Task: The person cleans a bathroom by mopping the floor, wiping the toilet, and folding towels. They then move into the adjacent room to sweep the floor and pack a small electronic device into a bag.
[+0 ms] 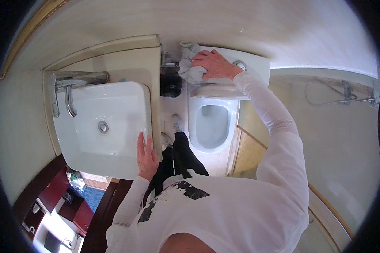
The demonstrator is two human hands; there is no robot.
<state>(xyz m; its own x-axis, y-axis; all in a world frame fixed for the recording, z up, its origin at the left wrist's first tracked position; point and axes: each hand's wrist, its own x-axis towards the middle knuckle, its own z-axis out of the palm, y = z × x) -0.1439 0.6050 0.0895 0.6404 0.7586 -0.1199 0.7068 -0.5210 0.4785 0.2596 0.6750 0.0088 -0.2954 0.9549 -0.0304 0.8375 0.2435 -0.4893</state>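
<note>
Under my right hand (216, 65) a light grey cloth (190, 68) is bunched on the white toilet cistern lid (256, 66); my fingers press and grip it near the lid's left end. A round chrome flush button (240, 65) lies just right of my wrist. Below the cistern the toilet bowl (212, 126) stands open, with its seat and lid (220, 91) raised. My left hand (146, 158) rests with spread fingers on the right rim of the white washbasin (98, 151) and holds nothing.
A chrome tap (82, 79) reaches over the basin from the back left. Between counter and toilet stands a dark bin (171, 85). A glass shower panel (335, 142) is on the right, with a shower hose (316, 101) behind it. A dark door frame (104, 215) opens at lower left.
</note>
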